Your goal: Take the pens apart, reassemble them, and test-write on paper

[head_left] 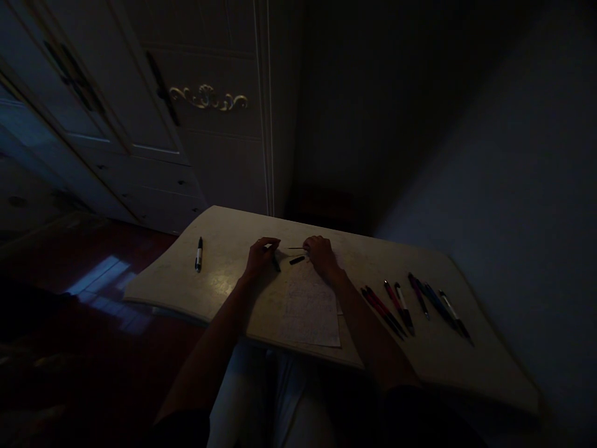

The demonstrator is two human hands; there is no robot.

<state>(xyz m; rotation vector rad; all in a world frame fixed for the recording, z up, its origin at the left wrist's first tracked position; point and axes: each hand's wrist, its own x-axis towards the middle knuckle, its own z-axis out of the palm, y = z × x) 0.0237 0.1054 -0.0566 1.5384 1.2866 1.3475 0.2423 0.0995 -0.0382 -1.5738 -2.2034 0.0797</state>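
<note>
The room is dim. My left hand rests on the pale table, fingers curled round a pale pen part with a dark piece below it. My right hand lies a little to the right, fingers closed on a thin refill-like rod that points left toward the other hand. A short dark pen piece lies on the table between the two hands. Just in front of them, toward me, sits a sheet of paper with faint writing.
A single black-and-white pen lies at the table's left. Several pens, red, dark and white, lie in a row at the right. A white wardrobe stands behind the table; a dark wall runs along the right.
</note>
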